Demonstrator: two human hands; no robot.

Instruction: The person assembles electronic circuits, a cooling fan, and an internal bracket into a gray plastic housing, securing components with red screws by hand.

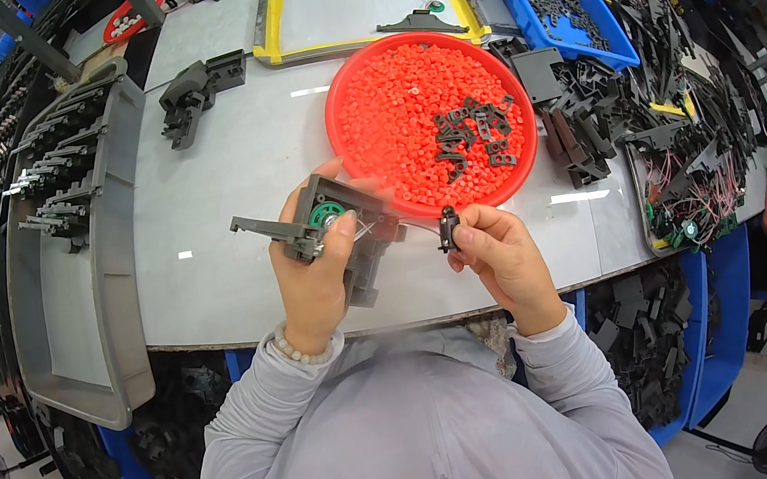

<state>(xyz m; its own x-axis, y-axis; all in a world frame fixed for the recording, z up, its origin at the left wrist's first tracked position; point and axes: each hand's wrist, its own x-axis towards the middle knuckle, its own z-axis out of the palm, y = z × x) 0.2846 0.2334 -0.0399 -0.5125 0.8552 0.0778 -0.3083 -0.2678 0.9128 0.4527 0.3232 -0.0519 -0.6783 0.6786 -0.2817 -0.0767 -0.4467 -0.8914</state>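
My left hand [315, 286] grips a dark grey plastic housing [363, 268] above the table's near edge. A round green-rimmed part [326, 215] sits inside the housing, beside my thumb. To the right, my right hand [503, 255] pinches a small black plastic piece [448, 229] between thumb and fingers. Thin wires [417, 225] run between the housing and that piece. Just beyond both hands stands a round red tray [332, 86] of small red plastic pieces, with several small black parts [467, 134] lying on them.
A grey bin [134, 352] with dark parts stands at left. One dark assembly [193, 99] lies near it. A yellow-taped frame [267, 26] is at the back; a blue tray [611, 54] of black parts is beyond right. Wired parts [691, 198] heap at right. Co-workers sit at far right.
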